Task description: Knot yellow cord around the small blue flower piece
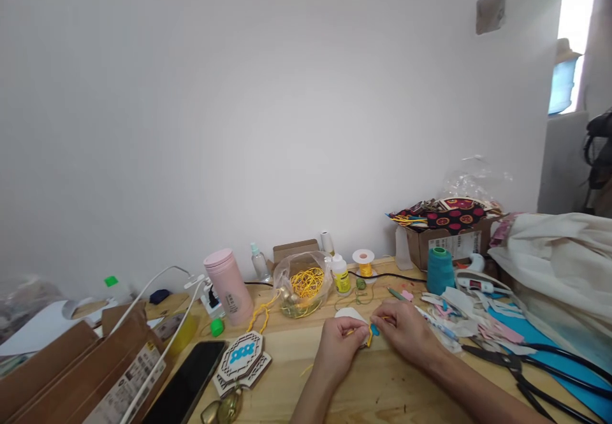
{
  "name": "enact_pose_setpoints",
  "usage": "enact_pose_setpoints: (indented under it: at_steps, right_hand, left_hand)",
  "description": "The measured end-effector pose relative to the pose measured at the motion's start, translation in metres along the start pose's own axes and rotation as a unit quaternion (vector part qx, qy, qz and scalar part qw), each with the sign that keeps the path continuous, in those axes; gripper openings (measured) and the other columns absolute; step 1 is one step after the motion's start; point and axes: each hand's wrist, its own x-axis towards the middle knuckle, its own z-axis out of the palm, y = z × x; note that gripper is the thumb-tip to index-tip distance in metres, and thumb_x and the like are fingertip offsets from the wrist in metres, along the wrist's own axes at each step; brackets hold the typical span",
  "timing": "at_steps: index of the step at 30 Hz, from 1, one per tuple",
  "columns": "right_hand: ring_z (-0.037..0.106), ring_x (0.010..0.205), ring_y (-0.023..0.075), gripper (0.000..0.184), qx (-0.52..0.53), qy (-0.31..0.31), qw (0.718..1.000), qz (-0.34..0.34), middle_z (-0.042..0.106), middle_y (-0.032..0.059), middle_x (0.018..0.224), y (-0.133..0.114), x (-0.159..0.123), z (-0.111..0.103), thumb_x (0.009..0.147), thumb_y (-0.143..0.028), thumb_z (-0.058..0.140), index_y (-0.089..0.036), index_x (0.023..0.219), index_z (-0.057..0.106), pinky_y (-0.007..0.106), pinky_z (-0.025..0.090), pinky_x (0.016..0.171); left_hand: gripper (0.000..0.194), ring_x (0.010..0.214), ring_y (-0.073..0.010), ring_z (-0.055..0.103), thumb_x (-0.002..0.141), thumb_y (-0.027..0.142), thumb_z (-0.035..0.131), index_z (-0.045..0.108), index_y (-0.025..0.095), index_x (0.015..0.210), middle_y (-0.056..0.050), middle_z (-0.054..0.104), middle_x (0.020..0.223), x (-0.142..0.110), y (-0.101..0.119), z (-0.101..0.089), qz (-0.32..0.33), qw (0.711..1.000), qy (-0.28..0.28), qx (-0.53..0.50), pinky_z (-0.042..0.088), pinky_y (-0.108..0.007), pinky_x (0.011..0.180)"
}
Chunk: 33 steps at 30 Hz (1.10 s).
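My left hand (pixel 342 341) is closed in a pinch on a yellow cord (pixel 370 335) low in the middle of the view. Close beside it, my right hand (pixel 400 327) also pinches at the cord, with the fingertips of both hands nearly meeting. A small blue piece (pixel 375 330) shows between the hands. Behind them a white piece (pixel 351 314) lies on the table, partly hidden by my fingers. Left of my hands rest octagonal fretwork pendants (pixel 241 357) with blue inlay, a yellow cord loop and brass bells (pixel 229 406).
A bag of yellow cord (pixel 306 284), a glue bottle (pixel 341 275), a cord spool (pixel 364 263) and a pink tumbler (pixel 229 287) stand behind. Teal thread (pixel 440 272), fabric scraps (pixel 471 312) and black-handled scissors (pixel 514 363) lie right. A phone (pixel 186 382) and cardboard box (pixel 90 373) are left.
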Motion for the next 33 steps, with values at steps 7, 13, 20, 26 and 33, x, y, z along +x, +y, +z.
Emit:
enact_pose_setpoints:
  at_steps: [7,13,20,26,33]
  right_hand:
    - [0.052,0.057,0.0148,0.023,0.114,-0.008,0.990,0.079,0.061,0.0029,0.060,0.022,0.003,0.016,0.068,-0.028,0.045,-0.014,0.059,0.062,0.022,0.036,0.050]
    - [0.046,0.051,0.0115,0.017,0.212,-0.005,0.968,0.137,0.054,-0.0008,0.051,0.015,0.004,0.012,0.061,-0.027,0.052,-0.014,0.051,0.057,0.021,0.031,0.046]
    - [0.010,0.033,0.0030,0.016,0.556,-0.131,0.765,0.298,0.020,-0.0115,0.040,0.003,0.001,-0.005,0.065,-0.029,0.045,-0.017,0.070,0.053,0.017,0.004,0.033]
    - [0.017,0.026,0.0037,0.032,0.487,-0.182,0.818,0.247,0.032,-0.0106,0.032,-0.003,-0.002,0.007,0.066,-0.026,0.041,-0.017,0.096,0.050,0.016,0.006,0.030]
    - [0.031,0.035,0.0067,0.029,0.200,-0.057,0.974,0.091,0.037,-0.0073,0.041,-0.003,-0.005,0.025,0.066,-0.025,0.047,-0.019,0.092,0.056,0.018,0.020,0.036]
  left_hand:
    - [0.022,0.057,-0.0144,0.052,0.063,0.029,0.055,0.066,0.010,0.067,-0.005,0.063,0.061,0.000,0.000,0.001,-0.005,0.999,-0.012,0.038,0.038,-0.022,0.053]
    - [0.022,0.061,-0.0164,0.055,0.063,0.029,0.056,0.066,0.010,0.069,-0.007,0.065,0.066,0.001,-0.001,-0.001,-0.003,1.000,-0.002,0.020,0.040,-0.023,0.057]
    - [0.018,0.051,-0.0135,0.052,0.059,0.027,0.058,0.065,0.010,0.063,-0.003,0.063,0.055,0.003,-0.001,0.000,-0.032,0.999,0.029,-0.002,0.038,-0.022,0.051]
    - [0.017,0.045,-0.0102,0.046,0.058,0.026,0.059,0.064,0.010,0.058,-0.001,0.060,0.049,0.005,-0.002,0.001,-0.035,0.998,0.032,-0.033,0.033,-0.020,0.046]
    - [0.018,0.043,-0.0087,0.046,0.050,0.025,0.066,0.064,0.010,0.059,0.000,0.058,0.046,0.005,-0.003,0.000,-0.066,0.986,0.019,-0.149,0.032,-0.019,0.046]
